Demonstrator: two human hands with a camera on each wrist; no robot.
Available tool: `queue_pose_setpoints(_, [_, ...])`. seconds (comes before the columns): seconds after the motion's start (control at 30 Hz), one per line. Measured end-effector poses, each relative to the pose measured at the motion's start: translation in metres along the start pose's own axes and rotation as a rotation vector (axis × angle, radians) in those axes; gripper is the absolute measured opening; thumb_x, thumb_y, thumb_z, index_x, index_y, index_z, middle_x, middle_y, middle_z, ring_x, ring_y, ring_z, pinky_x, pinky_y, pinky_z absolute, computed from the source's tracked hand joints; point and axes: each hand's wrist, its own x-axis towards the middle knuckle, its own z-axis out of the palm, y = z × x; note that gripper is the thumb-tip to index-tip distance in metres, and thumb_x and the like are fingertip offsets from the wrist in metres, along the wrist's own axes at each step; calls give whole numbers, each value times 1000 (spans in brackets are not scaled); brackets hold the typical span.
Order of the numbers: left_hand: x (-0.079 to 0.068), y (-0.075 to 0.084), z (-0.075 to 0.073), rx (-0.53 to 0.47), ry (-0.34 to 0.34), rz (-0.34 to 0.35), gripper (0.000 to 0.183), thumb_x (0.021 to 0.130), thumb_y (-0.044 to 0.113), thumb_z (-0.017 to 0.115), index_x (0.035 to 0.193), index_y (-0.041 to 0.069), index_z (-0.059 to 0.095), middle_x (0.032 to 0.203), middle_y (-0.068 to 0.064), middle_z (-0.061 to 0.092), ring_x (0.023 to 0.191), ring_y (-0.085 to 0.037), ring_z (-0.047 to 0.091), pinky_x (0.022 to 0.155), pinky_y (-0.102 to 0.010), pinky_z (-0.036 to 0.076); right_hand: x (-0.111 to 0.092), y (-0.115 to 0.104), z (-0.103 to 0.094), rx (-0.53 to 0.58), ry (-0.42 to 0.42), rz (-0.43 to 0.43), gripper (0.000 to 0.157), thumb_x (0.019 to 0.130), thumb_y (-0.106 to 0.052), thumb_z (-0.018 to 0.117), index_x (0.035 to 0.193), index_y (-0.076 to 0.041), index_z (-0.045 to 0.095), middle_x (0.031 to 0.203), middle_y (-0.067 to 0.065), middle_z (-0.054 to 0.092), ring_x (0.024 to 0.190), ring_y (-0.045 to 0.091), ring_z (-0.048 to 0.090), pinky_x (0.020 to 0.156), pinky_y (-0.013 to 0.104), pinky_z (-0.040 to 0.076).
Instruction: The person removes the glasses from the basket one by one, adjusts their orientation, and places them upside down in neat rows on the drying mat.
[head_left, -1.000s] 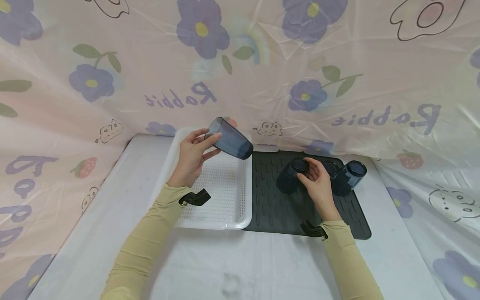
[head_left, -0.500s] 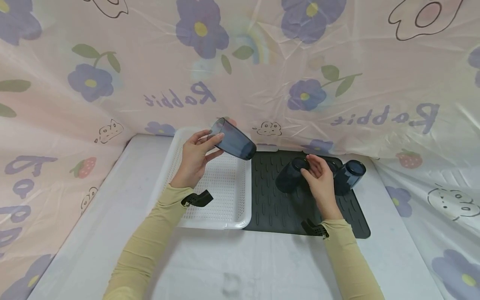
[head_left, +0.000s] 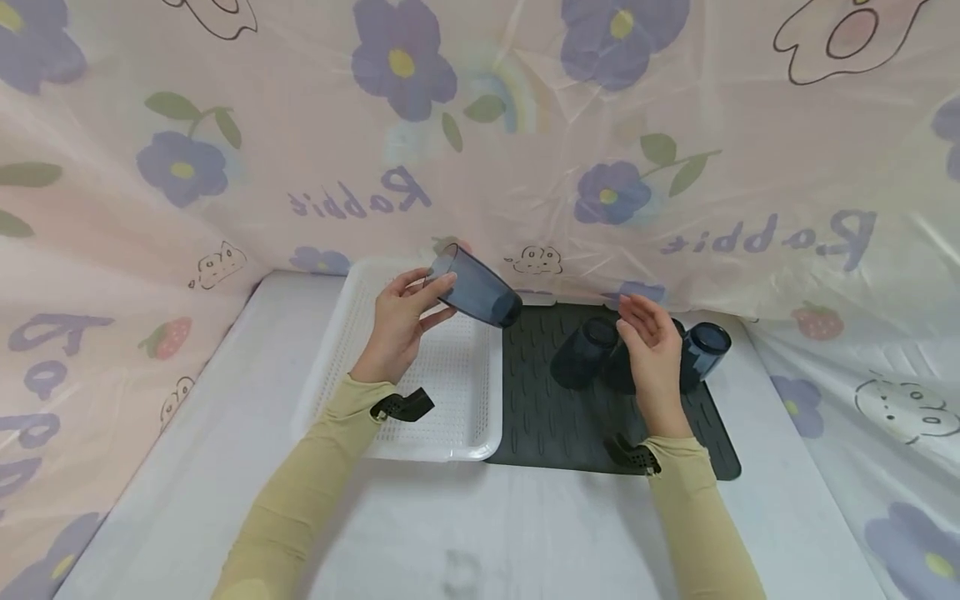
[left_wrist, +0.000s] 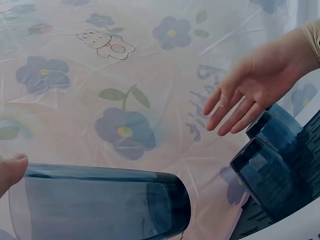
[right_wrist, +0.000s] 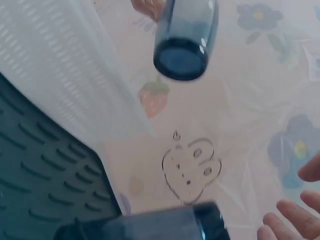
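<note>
My left hand (head_left: 395,329) grips a translucent blue tumbler (head_left: 480,292) near its rim, over the white basket (head_left: 495,417). The tumbler is tilted, its dark base pointing right and down. In the left wrist view my thumb (left_wrist: 12,170) lies against its side. My right hand (head_left: 658,371) is raised above the dark drying mat (head_left: 540,425), fingers extended and holding nothing. Upside down on the mat stand a left tumbler (head_left: 579,360), a middle tumbler (head_left: 619,375) mostly hidden behind the right hand, and a right tumbler (head_left: 703,354).
The perforated basket sits directly left of the ribbed mat on a white tabletop (head_left: 390,533). Behind them rises a printed curtain (head_left: 495,183) with flowers and rabbits, close to the back edges of both. It also encloses the sides.
My right hand has drawn away from the left tumbler on the mat, moving right and up. My left hand has shifted slightly right with its tumbler.
</note>
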Motion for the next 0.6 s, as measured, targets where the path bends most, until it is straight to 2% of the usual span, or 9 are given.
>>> queue_pose_setpoints(0.17, [1, -1, 4, -11, -5, 9, 56, 82, 7, 76, 130, -1, 48, 104, -13, 54, 87, -22, 64, 83, -43, 56, -1, -7, 14, 119, -95, -13, 37, 96, -3, 56, 132, -1, 50, 132, 24, 49, 123, 31, 49, 99, 27, 45])
queue_pose_setpoints(0.43, [-1, -7, 10, -32, -23, -5, 56, 83, 6, 75, 131, 0, 47, 103, -12, 54, 87, -21, 64, 83, -43, 56, -5, -12, 36, 285, -249, 111, 35, 101, -6, 49, 135, 0, 46, 136, 28, 44, 126, 36, 45, 106, 42, 39])
queue_pose_setpoints(0.6, [-2, -10, 14, -53, -33, -6, 55, 84, 4, 74, 131, -1, 46, 99, -11, 54, 86, -21, 64, 84, -43, 56, -5, -13, 45, 334, -307, 163, 36, 102, -12, 46, 137, -2, 43, 139, 26, 41, 130, 39, 40, 109, 46, 35])
